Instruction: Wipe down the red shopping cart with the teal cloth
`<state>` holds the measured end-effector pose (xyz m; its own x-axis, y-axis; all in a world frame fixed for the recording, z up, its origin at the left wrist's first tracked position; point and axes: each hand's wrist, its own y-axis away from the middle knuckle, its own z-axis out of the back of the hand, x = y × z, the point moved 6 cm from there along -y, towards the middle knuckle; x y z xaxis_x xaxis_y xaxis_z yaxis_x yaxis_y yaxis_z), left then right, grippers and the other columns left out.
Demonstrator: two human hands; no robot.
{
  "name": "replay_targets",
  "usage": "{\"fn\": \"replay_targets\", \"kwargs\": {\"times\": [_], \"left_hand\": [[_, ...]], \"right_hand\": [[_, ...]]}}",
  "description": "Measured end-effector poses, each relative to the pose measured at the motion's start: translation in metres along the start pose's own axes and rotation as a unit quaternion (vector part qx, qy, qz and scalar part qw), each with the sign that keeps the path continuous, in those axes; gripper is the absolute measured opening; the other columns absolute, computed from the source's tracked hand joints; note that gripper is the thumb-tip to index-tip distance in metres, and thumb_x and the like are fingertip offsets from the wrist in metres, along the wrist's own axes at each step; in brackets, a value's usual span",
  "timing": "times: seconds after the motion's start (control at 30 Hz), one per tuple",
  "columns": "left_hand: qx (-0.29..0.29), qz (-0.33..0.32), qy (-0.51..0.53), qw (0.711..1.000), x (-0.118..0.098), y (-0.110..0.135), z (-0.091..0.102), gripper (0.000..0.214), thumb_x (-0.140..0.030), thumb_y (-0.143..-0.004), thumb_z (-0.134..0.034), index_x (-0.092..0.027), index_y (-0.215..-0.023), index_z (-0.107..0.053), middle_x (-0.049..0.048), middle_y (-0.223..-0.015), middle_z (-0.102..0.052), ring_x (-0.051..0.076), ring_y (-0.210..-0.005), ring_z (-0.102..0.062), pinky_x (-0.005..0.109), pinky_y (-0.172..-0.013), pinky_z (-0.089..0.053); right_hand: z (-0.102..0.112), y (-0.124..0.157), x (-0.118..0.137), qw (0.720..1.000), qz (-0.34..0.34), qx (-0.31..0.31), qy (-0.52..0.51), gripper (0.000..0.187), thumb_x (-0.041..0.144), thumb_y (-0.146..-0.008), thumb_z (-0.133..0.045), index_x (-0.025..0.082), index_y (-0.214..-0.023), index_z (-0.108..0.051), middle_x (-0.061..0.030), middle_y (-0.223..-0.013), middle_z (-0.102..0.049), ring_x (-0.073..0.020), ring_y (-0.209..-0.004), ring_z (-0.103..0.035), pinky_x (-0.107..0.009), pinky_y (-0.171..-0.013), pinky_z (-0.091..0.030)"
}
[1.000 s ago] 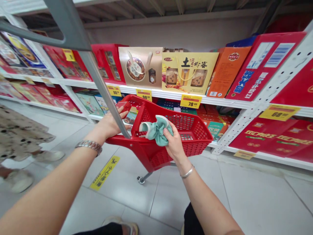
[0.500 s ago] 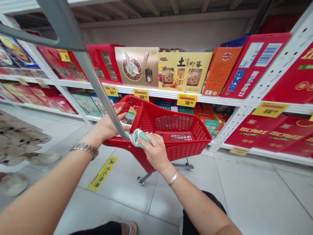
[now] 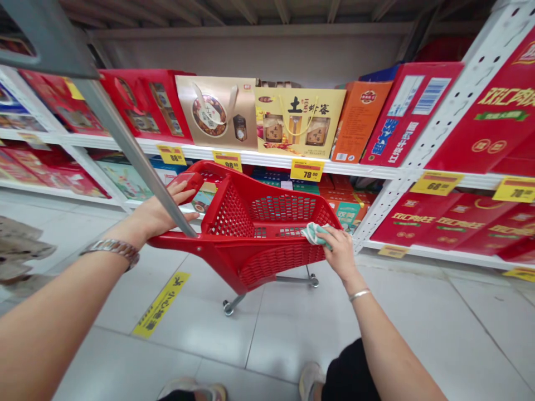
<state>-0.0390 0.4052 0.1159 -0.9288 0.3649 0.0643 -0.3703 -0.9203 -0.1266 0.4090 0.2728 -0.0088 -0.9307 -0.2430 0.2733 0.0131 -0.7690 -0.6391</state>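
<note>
A small red plastic shopping cart (image 3: pixel 267 250) with latticed basket walls stands in front of me. My left hand (image 3: pixel 161 209) lies on the cart's handle end, fingers stretched and thumb apart. The cart's grey metal pole (image 3: pixel 137 159) passes in front of that hand and hides part of it. Near the far right corner of the basket, my right hand (image 3: pixel 339 250) grips a bunched green-and-white cloth (image 3: pixel 315 234). The cloth touches the basket's near upper rim.
Beyond the cart runs a white shelf (image 3: pixel 346 167) with gift boxes, among them a yellow honey box (image 3: pixel 298 122). A yellow sticker (image 3: pixel 162 305) marks the tiled floor. At the left, patterned fabric (image 3: pixel 20 250) of another person shows.
My right hand with the cloth has moved right along the basket rim, from beside the pole to near the far corner. My left hand stays on the cart. The view has shifted right.
</note>
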Motion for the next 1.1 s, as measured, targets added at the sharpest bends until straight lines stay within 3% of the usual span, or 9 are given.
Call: {"fn": "replay_targets", "kwargs": {"times": [0.1,0.17,0.3,0.4,0.57,0.7,0.83,0.97,1.1], "left_hand": [[0.000,0.017,0.019,1.000,0.007,-0.002,-0.001,0.075,-0.049,-0.086,-0.053,-0.008,-0.148,-0.044,0.0138,-0.166,-0.027,0.025,-0.154,-0.022,0.037,-0.126,-0.016],[0.003,0.038,0.027,0.999,0.013,-0.004,-0.002,0.076,-0.049,-0.085,-0.055,-0.008,-0.148,-0.045,0.0143,-0.167,-0.025,0.027,-0.153,-0.023,0.038,-0.125,-0.018],[0.009,0.050,0.018,0.999,0.018,-0.006,-0.004,0.075,-0.050,-0.085,-0.058,-0.010,-0.148,-0.047,0.0131,-0.166,-0.027,0.026,-0.154,-0.021,0.037,-0.126,-0.015],[-0.004,0.046,0.003,0.999,0.019,-0.007,-0.006,0.072,-0.046,-0.085,-0.058,-0.010,-0.146,-0.048,0.0129,-0.165,-0.031,0.024,-0.155,-0.020,0.037,-0.126,-0.014],[-0.025,0.050,0.025,0.998,0.019,-0.006,-0.010,0.074,-0.046,-0.081,-0.063,-0.012,-0.145,-0.050,0.0129,-0.165,-0.031,0.026,-0.153,-0.026,0.039,-0.125,-0.019],[-0.045,0.027,0.053,0.997,0.011,-0.004,-0.008,0.060,-0.041,-0.077,-0.067,-0.014,-0.131,-0.063,0.0094,-0.154,-0.050,0.025,-0.152,-0.027,0.041,-0.126,-0.018],[-0.039,0.004,0.069,0.997,0.004,-0.002,-0.006,0.042,-0.035,-0.076,-0.066,-0.022,-0.115,-0.072,0.0046,-0.142,-0.062,0.022,-0.151,-0.030,0.043,-0.125,-0.018],[-0.058,0.045,0.094,0.993,0.006,0.003,0.004,0.070,-0.040,-0.075,-0.066,-0.010,-0.139,-0.056,0.0140,-0.153,-0.050,0.027,-0.148,-0.036,0.045,-0.122,-0.026],[-0.100,0.087,0.095,0.987,0.004,0.010,0.021,0.064,-0.043,-0.083,-0.058,-0.016,-0.142,-0.055,0.0103,-0.142,-0.061,0.026,-0.131,-0.056,0.043,-0.115,-0.039]], "right_hand": [[0.007,-0.001,-0.040,0.997,-0.071,0.003,0.016,0.039,0.007,-0.077,-0.053,0.024,-0.104,-0.076,-0.0098,-0.120,-0.071,-0.0253,-0.116,-0.061,-0.045,-0.102,-0.040],[0.006,-0.003,-0.053,0.996,-0.086,0.004,0.000,0.035,0.009,-0.078,-0.054,0.023,-0.102,-0.075,-0.0111,-0.119,-0.071,-0.0260,-0.115,-0.062,-0.045,-0.102,-0.043],[-0.004,-0.013,-0.040,0.997,-0.046,-0.007,-0.060,0.030,0.011,-0.081,-0.054,0.021,-0.100,-0.075,-0.0119,-0.118,-0.070,-0.0251,-0.113,-0.061,-0.042,-0.101,-0.047],[-0.015,-0.023,-0.002,0.995,0.018,-0.005,-0.097,0.037,0.006,-0.078,-0.052,0.022,-0.103,-0.074,-0.0096,-0.116,-0.070,-0.0237,-0.112,-0.061,-0.043,-0.102,-0.048],[-0.036,-0.038,0.101,0.977,0.124,0.018,-0.170,0.043,0.001,-0.081,-0.052,0.026,-0.110,-0.073,-0.0070,-0.117,-0.069,-0.0208,-0.109,-0.061,-0.040,-0.101,-0.048],[-0.046,-0.047,0.180,0.962,0.144,0.035,-0.231,0.037,0.007,-0.089,-0.055,0.026,-0.116,-0.071,-0.0076,-0.122,-0.067,-0.0206,-0.112,-0.060,-0.036,-0.100,-0.048],[-0.048,-0.057,0.219,0.950,0.130,0.076,-0.273,0.041,0.015,-0.093,-0.058,0.028,-0.132,-0.064,-0.0080,-0.128,-0.064,-0.0199,-0.118,-0.059,-0.035,-0.103,-0.047],[-0.048,-0.064,0.208,0.944,0.108,0.134,-0.283,0.047,0.014,-0.091,-0.062,0.025,-0.136,-0.060,-0.0083,-0.126,-0.065,-0.0191,-0.117,-0.061,-0.032,-0.101,-0.049],[-0.048,-0.066,0.159,0.952,0.050,0.179,-0.244,0.042,0.009,-0.085,-0.067,0.026,-0.123,-0.069,-0.0061,-0.118,-0.069,-0.0194,-0.111,-0.065,-0.033,-0.100,-0.050]]}}
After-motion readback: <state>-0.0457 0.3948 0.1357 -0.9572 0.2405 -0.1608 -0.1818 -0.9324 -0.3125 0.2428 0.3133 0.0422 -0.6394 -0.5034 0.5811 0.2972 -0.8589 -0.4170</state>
